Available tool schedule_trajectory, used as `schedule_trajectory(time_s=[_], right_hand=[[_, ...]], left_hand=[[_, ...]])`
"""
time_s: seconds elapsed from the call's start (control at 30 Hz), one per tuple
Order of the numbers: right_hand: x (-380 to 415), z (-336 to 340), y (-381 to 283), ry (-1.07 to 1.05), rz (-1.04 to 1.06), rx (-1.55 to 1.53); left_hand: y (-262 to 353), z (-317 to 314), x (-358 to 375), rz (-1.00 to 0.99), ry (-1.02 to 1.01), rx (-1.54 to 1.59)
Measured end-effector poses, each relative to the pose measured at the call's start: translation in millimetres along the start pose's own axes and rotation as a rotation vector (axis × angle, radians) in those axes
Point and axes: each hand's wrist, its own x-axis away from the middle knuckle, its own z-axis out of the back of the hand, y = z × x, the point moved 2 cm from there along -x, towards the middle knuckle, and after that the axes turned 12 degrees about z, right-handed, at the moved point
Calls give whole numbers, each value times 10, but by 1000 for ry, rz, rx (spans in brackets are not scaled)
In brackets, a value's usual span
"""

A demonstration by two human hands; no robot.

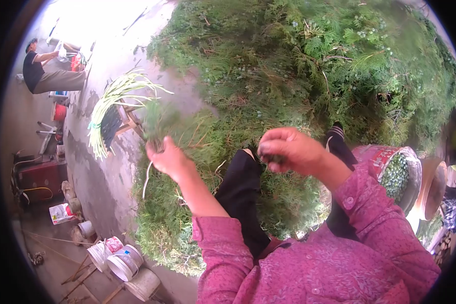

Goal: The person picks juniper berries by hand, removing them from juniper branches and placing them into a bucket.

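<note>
The person sits in a big heap of green cypress-like branches (299, 66) that covers the ground in front and around the legs. The left hand (168, 158) is clenched around the stem of a leafy sprig (163, 124), which stands up from the fist and touches the heap behind it. The right hand (289, 149) is held a little higher, near the knee, with the fingertips pinched together on something small and dark; I think it is a few green berries, but it is too small to be sure.

My judgement is that the step in hand is picking the small berries off the sprig, one sprig at a time. The next move seems to call for carrying the pinched pickings to the red bucket (377, 157), which stands just beside the right arm and is already full of green berries (395, 175), so the drop must be gentle.

Near the left hand, on the concrete, lies a bundle of pale green stalks (109, 109). Another person (45, 71) works well apart, and white buckets (119, 256) stand below.
</note>
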Motion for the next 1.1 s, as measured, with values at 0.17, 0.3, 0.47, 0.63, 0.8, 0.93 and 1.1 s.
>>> schedule_trajectory(time_s=[0.17, 0.3, 0.47, 0.63, 0.8, 0.93, 1.1], right_hand=[[-12, 49, -115, 80, 58, -115], [-47, 198, -172, 108, 112, -104], [480, 680, -539, 618, 360, -283], [2176, 1285, -763, 1009, 800, -68], [3359, 1667, -144, 1289, -254, 1510], [3435, 1663, -89, 1030, -284, 1697], [3028, 1545, -532, 1197, -70, 1610]], left_hand=[[-102, 410, -111, 212, 147, -243], [3, 358, -7, -6, 222, -644], [-5, -20, 27, -489, 6, -491], [37, -73, 92, -477, -110, -268], [32, -43, 197, -433, -185, -249], [161, 14, 445, -375, -266, -277], [120, -129, 434, -336, -368, -212]])
